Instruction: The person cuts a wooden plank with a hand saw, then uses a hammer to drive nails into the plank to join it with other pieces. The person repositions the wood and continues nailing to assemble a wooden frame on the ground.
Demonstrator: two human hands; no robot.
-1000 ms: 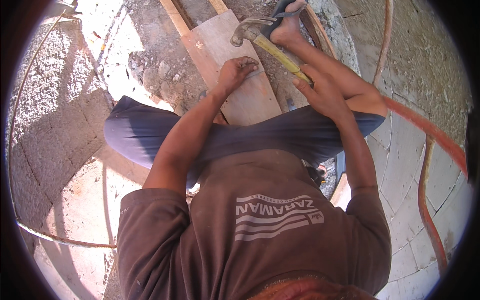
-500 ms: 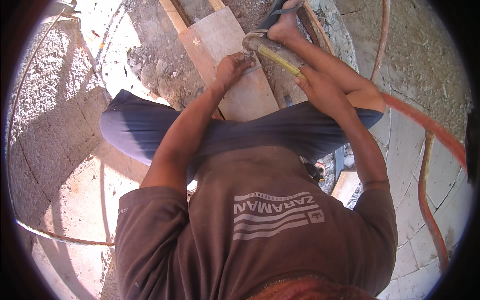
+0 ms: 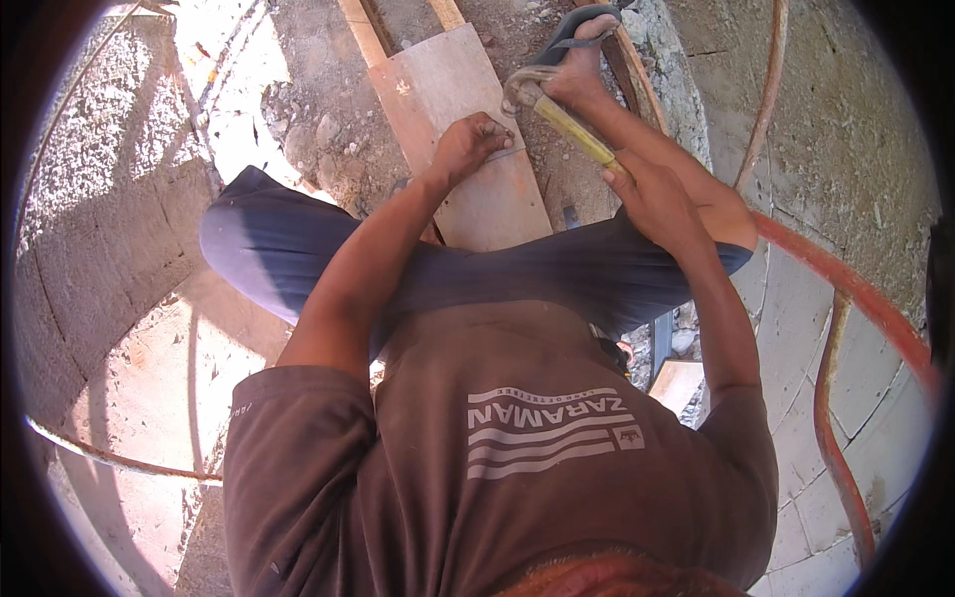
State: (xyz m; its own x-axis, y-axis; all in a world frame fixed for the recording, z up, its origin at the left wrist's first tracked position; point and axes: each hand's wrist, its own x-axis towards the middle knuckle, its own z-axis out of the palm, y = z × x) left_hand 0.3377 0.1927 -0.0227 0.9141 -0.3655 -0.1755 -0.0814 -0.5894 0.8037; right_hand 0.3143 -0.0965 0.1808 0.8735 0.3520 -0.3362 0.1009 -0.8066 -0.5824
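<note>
My right hand (image 3: 659, 199) is closed round the lower end of a hammer's yellow handle; the hammer (image 3: 577, 130) has a curved, claw-like metal head, raised over the right edge of a plywood board (image 3: 438, 90). My left hand (image 3: 470, 147) rests on that board, its fingers bent and pinched together near the right edge. Whatever they hold, if anything, is too small to make out. The board lies in front of my lap, its near end against my dark trousers.
Two timber strips (image 3: 362, 30) run out from under the board's far end. My sandalled foot (image 3: 579, 75) is just beyond the hammer head. Rubble and stones (image 3: 328, 139) cover the ground at left. A red pipe (image 3: 846, 267) curves past my right knee.
The hammer head has moved slightly right, away from my left fingers, as my right hand shifts right and down. My left hand stays on the board, pinched.
</note>
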